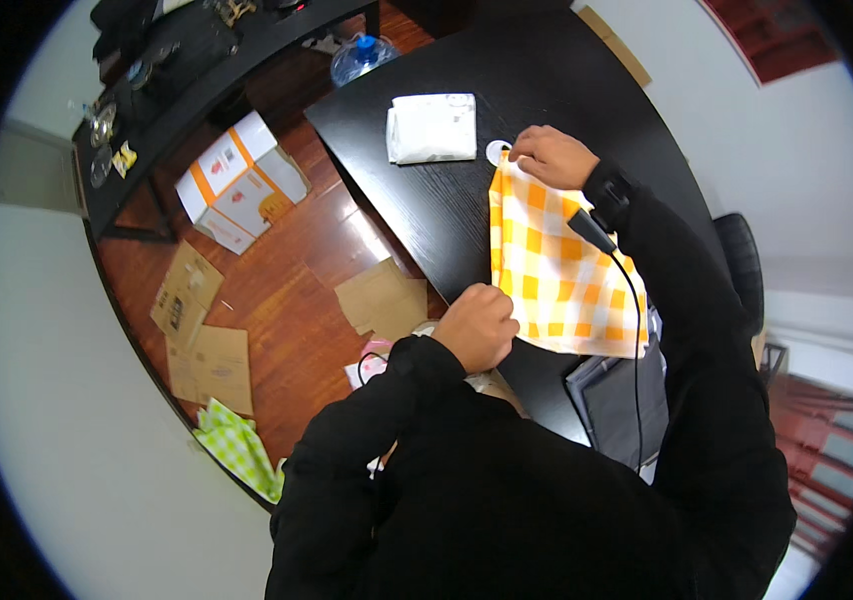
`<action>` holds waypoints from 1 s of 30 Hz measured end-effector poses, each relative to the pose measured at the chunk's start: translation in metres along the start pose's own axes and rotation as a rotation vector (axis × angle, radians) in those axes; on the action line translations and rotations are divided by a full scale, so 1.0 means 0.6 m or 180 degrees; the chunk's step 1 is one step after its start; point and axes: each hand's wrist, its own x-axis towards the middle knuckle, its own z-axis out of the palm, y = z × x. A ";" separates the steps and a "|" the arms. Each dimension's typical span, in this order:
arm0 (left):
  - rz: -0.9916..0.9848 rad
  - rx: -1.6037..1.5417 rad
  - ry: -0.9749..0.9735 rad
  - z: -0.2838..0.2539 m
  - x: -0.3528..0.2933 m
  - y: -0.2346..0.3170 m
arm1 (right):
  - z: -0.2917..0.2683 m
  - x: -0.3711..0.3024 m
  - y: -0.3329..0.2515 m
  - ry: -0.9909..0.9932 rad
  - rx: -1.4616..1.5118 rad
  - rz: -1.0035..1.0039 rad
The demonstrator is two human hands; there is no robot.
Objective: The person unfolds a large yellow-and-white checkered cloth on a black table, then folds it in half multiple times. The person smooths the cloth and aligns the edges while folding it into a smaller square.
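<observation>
An orange-and-white checkered cloth [547, 265] lies spread on the black table [522, 70]. My left hand [477, 325] is closed at the cloth's near left edge, its fingertips mostly hidden. At the far left corner, my right hand [555, 157] pinches the cloth with bent fingers. Just left of those fingers is a small white round object [498, 151]. Farther left sits a white wrapped packet [432, 128]. Across the cloth's right side runs a black cable [638, 330], with a black end piece [592, 231] near my right wrist.
A black flat bag or folder [622, 400] lies at the table's near right. On the floor to the left are a white-and-orange carton [237, 180], flattened cardboard [382, 298] and a green checkered cloth [237, 448]. A water jug [362, 58] stands beyond the table; a black chair [739, 270] is at right.
</observation>
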 end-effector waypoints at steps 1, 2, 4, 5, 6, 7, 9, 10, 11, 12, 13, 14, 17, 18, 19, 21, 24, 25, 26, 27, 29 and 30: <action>-0.0010 -0.0058 -0.0053 -0.003 -0.002 -0.003 | -0.001 0.042 0.000 -0.0297 -0.0035 -0.0051; -0.0074 -0.0132 -0.0182 -0.006 -0.007 -0.004 | 0.003 0.074 0.000 -0.0455 -0.0139 -0.0063; -0.0072 -0.0244 -0.0057 -0.006 -0.014 -0.004 | 0.024 0.124 -0.006 -0.0714 -0.0524 0.0269; -0.0068 -0.0312 -0.0007 -0.004 -0.017 -0.003 | 0.034 0.144 -0.007 -0.1055 -0.0748 0.0523; -0.0095 -0.0318 -0.0036 -0.001 -0.020 -0.002 | 0.043 0.157 -0.007 -0.1349 -0.0852 0.0527; -0.0091 -0.0337 -0.0020 0.002 -0.022 0.000 | 0.050 0.167 -0.008 -0.1646 -0.0960 0.0552; -0.0068 -0.0347 0.0010 0.010 -0.027 0.005 | 0.063 0.180 -0.011 -0.2020 -0.1120 0.0592; -0.0069 -0.0415 -0.0046 0.013 -0.030 0.006 | 0.067 0.180 -0.013 -0.2086 -0.1159 0.0615; -0.0053 -0.0426 -0.0024 0.015 -0.031 0.006 | 0.070 0.182 -0.016 -0.2140 -0.1267 0.0743; -0.0023 -0.0428 -0.0013 0.016 -0.032 0.008 | 0.068 0.180 -0.018 -0.2131 -0.1396 0.0807; 0.0014 -0.0417 -0.0077 0.016 -0.032 0.010 | 0.065 0.178 -0.020 -0.2061 -0.1381 0.0822; 0.0066 -0.0416 -0.0010 0.014 -0.030 0.012 | 0.058 0.172 -0.021 -0.1962 -0.1410 0.0898; 0.0269 -0.0402 -0.0111 -0.003 -0.019 0.025 | 0.008 0.147 -0.014 -0.1531 -0.1371 0.1077; 0.0335 -0.0368 -0.0063 -0.012 -0.011 0.030 | -0.022 0.135 -0.006 -0.1383 -0.1322 0.1174; 0.0407 -0.0338 -0.0055 -0.021 -0.002 0.035 | -0.053 0.119 0.002 -0.1208 -0.1284 0.1287; 0.0563 -0.0253 -0.0004 -0.047 0.021 0.042 | -0.116 0.073 0.018 -0.0745 -0.1299 0.1203; 0.0763 -0.0007 0.0139 -0.090 0.058 0.053 | -0.200 -0.006 0.035 -0.0061 -0.1167 0.1391; 0.0832 0.0190 0.0148 -0.105 0.068 0.062 | -0.225 -0.035 0.040 0.0087 -0.1253 0.1508; 0.0900 0.0184 0.0141 -0.118 0.080 0.071 | -0.253 -0.066 0.046 0.0092 -0.1312 0.1538; 0.0969 0.0194 0.0113 -0.132 0.093 0.081 | -0.281 -0.095 0.051 0.0110 -0.1379 0.1578; 0.1148 0.0294 0.0066 -0.161 0.121 0.099 | -0.330 -0.159 0.060 0.0558 -0.1304 0.1567; 0.1280 0.0364 0.0052 -0.176 0.138 0.107 | -0.352 -0.191 0.063 0.0789 -0.1279 0.1562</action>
